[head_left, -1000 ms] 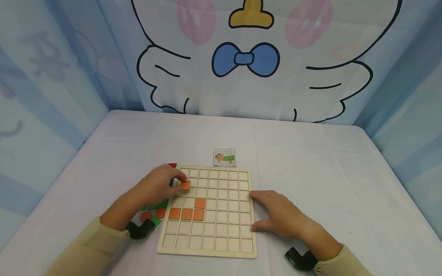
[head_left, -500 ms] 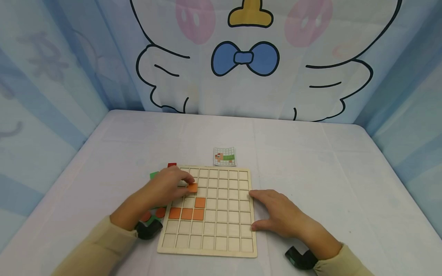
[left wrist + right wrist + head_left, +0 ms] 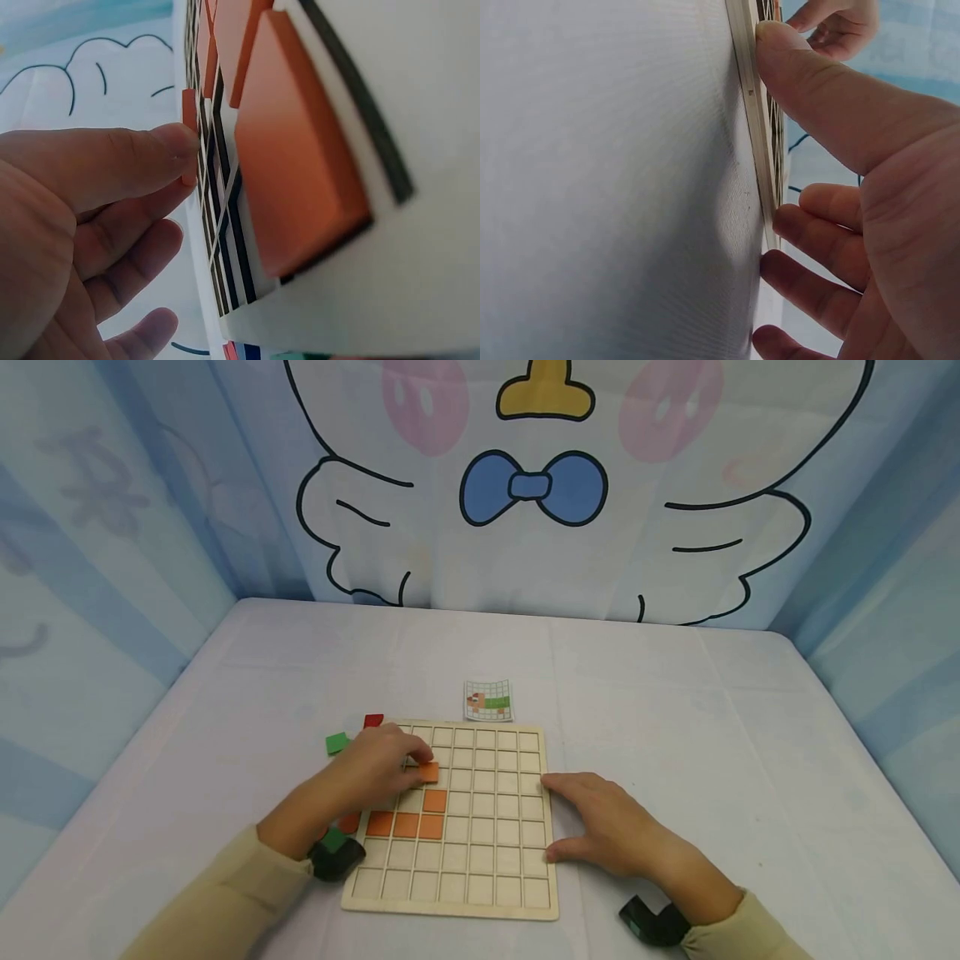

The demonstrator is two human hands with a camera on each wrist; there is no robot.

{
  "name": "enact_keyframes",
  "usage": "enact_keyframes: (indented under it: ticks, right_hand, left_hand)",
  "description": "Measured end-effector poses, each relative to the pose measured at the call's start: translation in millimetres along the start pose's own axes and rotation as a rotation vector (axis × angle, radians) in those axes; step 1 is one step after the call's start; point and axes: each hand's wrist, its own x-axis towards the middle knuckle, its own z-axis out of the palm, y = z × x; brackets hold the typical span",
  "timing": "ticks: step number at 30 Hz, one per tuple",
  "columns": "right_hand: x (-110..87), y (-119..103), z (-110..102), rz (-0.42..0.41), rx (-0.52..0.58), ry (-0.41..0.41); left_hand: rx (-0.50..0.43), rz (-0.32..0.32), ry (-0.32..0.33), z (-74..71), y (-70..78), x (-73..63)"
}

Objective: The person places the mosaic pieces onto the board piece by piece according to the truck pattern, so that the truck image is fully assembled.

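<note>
Between thumb and index finger, my left hand (image 3: 375,767) pinches an orange square tile (image 3: 429,772) at the wooden grid board (image 3: 492,912), just above the cell that holds another orange tile (image 3: 435,801). In the left wrist view the pinched tile (image 3: 189,101) stands edge-on at the board's surface, the other fingers spread loosely. A row of orange tiles (image 3: 406,825) lies in the cells below. My right hand (image 3: 618,827) rests against the board's right edge, thumb and fingers apart; the right wrist view shows the thumb (image 3: 780,45) touching the rim.
A small picture card (image 3: 487,702) with a gridded pattern lies behind the board. Left of the board are a red piece (image 3: 373,720), a green tile (image 3: 337,743), and round orange pieces (image 3: 348,823) partly covered by my left wrist. A printed curtain (image 3: 532,560) hangs behind the table.
My left hand has moved right and slightly nearer, carrying the orange tile from the board's left columns to above the third column. The green tile at left is now uncovered. My right hand stays put.
</note>
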Motion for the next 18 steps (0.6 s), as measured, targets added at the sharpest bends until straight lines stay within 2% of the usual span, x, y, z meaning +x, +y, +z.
enact_keyframes:
  ticks: [9, 18]
  right_hand:
    - [0.0, -0.9, 0.1, 0.003, 0.002, -0.007]
    - [0.5, -1.4, 0.1, -0.001, -0.009, 0.003]
  left_hand:
    - [0.001, -0.019, -0.014, 3.3, 0.3, 2.1]
    - [-0.007, 0.003, -0.018, 5.3, 1.7, 3.4]
